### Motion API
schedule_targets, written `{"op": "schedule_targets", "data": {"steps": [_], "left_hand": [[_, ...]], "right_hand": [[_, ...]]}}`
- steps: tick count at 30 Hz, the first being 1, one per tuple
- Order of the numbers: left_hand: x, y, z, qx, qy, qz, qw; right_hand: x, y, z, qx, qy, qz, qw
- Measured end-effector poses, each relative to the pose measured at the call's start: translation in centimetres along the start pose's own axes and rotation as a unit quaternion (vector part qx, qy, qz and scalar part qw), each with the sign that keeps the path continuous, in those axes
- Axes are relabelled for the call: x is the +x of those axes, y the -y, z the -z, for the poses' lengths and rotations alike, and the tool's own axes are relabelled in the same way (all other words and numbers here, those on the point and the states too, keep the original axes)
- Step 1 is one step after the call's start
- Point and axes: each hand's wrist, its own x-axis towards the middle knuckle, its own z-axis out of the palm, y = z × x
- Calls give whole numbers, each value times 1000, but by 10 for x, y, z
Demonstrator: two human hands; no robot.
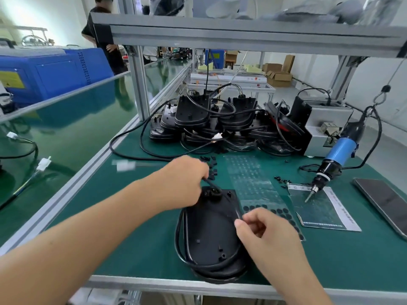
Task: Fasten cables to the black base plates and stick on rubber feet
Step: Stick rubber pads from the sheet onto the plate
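Black glossy cable (pixel 182 238) around matte oval base plate (pixel 211 234)

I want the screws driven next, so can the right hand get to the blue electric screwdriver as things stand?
Probably yes, once freed: the right hand pinches the cable, and only the flat rubber-feet sheet lies between it and the screwdriver.

Green-matted worktop (pixel 136 249) edged in grey aluminium rail. Above it, a grey aluminium-profile overhead shelf (pixel 253 34) on upright posts. Left of the shelf, a blue plastic machine housing (pixel 55 71); behind it, brown cardboard boxes (pixel 278 72) against white walls (pixel 363 80).
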Motion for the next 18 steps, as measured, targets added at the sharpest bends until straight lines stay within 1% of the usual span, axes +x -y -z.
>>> {"op": "schedule_targets", "data": {"steps": [1,2,4,6,7,8,10,12,14,15,16,17,18], "left_hand": [[-2,4,-7,53,38,2,998],[-4,9,-11,89,50,1,995],[-5,22,-13,96,28,12,995],[-10,36,-14,24,23,52,998],[-14,40,-16,-22,34,89,995],[-19,43,-19,-55,47,132,989],[-31,43,-31,-78,61,211,973],[-43,38,-42,-111,59,255,959],[-49,32,-46,-192,48,261,945],[-52,29,-48,-251,35,268,930],[-55,28,-48,-332,18,282,900],[-58,26,-48,-436,-2,292,851],[-62,26,-48,-533,-16,292,794]], "right_hand": [[0,-1,-4,-32,-4,1,999],[0,-1,-7,-59,-6,3,998],[2,-1,-11,-97,3,3,995],[3,0,-12,-122,21,0,992],[3,0,-11,-134,28,4,991],[3,-1,-11,-145,31,10,989],[4,0,-10,-158,33,23,987],[7,2,-14,-113,31,24,993],[12,7,-24,-54,33,20,998],[15,10,-30,-49,33,23,998],[18,12,-38,-50,30,28,998],[22,15,-44,-51,26,35,998],[26,17,-50,-47,24,38,998]]}}
